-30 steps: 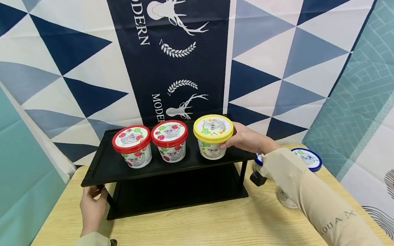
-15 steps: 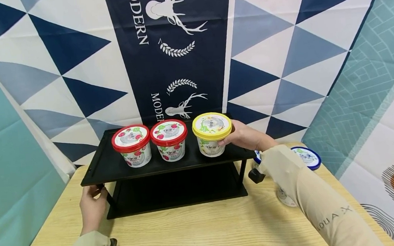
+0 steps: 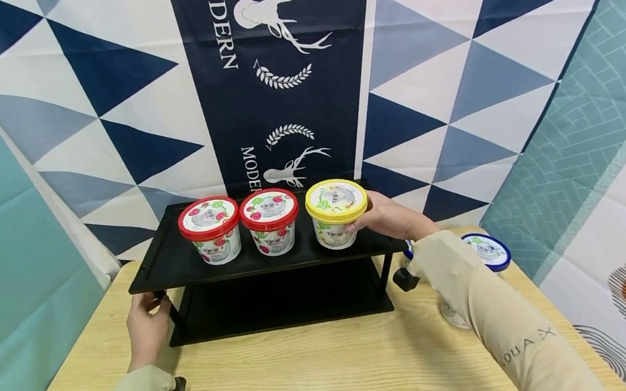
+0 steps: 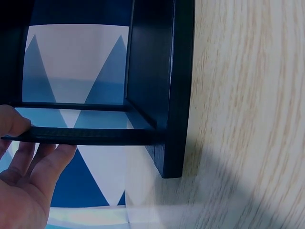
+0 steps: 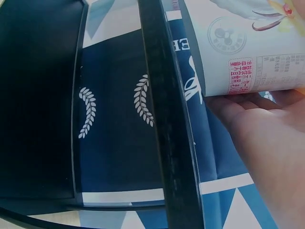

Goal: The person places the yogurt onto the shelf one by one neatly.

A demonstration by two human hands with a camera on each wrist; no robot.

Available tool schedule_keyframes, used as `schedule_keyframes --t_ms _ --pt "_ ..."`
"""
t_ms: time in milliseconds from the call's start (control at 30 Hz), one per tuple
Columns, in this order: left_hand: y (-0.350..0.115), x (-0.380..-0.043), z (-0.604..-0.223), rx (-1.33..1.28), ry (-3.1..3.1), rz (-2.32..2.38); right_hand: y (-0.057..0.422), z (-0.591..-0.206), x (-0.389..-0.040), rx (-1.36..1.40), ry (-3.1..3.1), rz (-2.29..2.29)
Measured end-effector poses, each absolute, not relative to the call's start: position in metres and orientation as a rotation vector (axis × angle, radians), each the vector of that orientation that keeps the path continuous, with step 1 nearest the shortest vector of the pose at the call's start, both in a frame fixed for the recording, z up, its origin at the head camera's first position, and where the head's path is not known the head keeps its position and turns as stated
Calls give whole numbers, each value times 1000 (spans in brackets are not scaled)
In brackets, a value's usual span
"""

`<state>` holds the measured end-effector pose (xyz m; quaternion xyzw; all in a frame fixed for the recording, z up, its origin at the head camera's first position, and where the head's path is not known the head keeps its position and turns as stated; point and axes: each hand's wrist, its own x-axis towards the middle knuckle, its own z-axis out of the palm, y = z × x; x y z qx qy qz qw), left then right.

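A two-tier black shelf rack [image 3: 159,265] stands on the wooden table. My right hand [image 3: 392,216] grips a white tub with a yellow lid [image 3: 337,215] from its right side, at the right part of the top tier. In the right wrist view, the fingers lie along the side of the printed tub [image 5: 248,52]. Two tubs with red lids, a left one [image 3: 211,232] and a right one [image 3: 271,223], sit upright to its left. Under the top tier's front left corner, my left hand [image 3: 148,328] holds the rack's leg [image 4: 95,137] between thumb and fingers.
On the table right of the rack are several tubs, one with a blue lid [image 3: 488,251], partly hidden by my right sleeve [image 3: 477,286]. A patterned cloth [image 3: 288,98] hangs directly behind the rack. The lower tier [image 3: 283,303] is dark.
The yellow-lidded tub has shifted slightly back and left on the top tier with my right hand. My left hand stays on the rack's leg.
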<state>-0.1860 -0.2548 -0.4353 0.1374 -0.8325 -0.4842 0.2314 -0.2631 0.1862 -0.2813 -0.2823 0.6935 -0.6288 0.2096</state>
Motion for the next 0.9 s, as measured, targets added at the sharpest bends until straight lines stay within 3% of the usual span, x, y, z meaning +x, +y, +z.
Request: schedule_keyframes --t_ms 900 --pt "-254 -186 -436 377 -2274 -1298 186 -287 -272 -763 1914 -1745"
